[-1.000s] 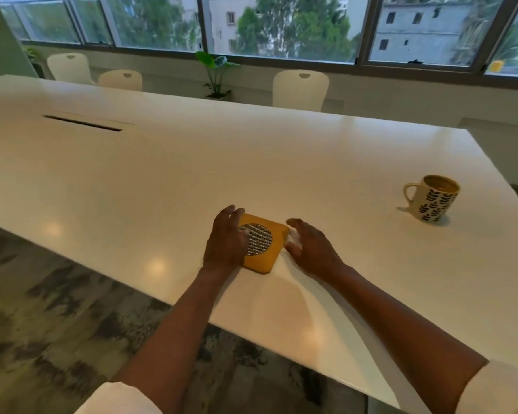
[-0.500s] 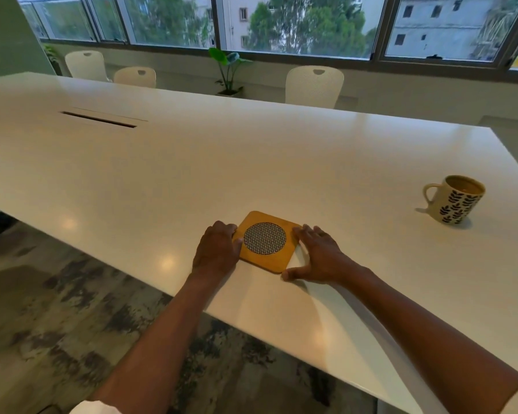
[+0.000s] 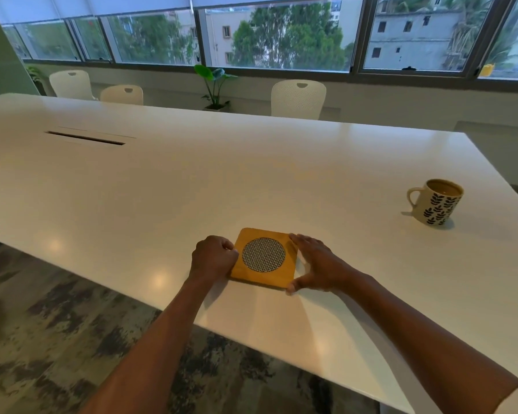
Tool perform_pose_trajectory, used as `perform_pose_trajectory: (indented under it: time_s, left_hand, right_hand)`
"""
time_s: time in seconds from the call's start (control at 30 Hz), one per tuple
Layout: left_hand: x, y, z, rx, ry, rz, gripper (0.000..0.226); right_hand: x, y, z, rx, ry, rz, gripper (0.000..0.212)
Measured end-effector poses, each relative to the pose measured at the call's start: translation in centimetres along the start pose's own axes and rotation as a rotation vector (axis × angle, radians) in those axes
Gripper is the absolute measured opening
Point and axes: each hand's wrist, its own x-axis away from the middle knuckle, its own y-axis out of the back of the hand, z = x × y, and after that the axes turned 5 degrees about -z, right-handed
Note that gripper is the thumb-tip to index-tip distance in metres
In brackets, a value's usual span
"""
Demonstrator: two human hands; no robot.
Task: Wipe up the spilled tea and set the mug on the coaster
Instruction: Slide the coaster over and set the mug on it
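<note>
A square yellow wooden coaster (image 3: 263, 257) with a round patterned centre lies flat on the white table (image 3: 192, 186), near its front edge. My left hand (image 3: 214, 258) rests curled against the coaster's left edge. My right hand (image 3: 317, 265) frames the right edge, fingers along the side and thumb at the near corner. Far to the right stands a cream mug (image 3: 435, 201) with dark leaf prints, tea inside, handle pointing left, well apart from both hands. I see no cloth and no clear spill.
The table's front edge runs diagonally past my forearms, with patterned carpet (image 3: 57, 339) below. A cable slot (image 3: 86, 138) sits at the far left of the table. White chairs (image 3: 298, 98) and a potted plant (image 3: 214, 85) stand beyond the far edge under the windows.
My left hand slid off the coaster's top to its left edge and curled. My right hand closed in on the right edge. The coaster now lies squarer to me.
</note>
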Motion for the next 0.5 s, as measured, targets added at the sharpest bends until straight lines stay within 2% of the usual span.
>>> perform_pose_trajectory:
  time_s: [0.5]
  left_hand:
    - [2.2,-2.6,-4.6,0.091,0.041,0.032,0.013]
  right_hand:
    - [5.0,2.5,-2.2,-0.126,-0.030,-0.061,0.136]
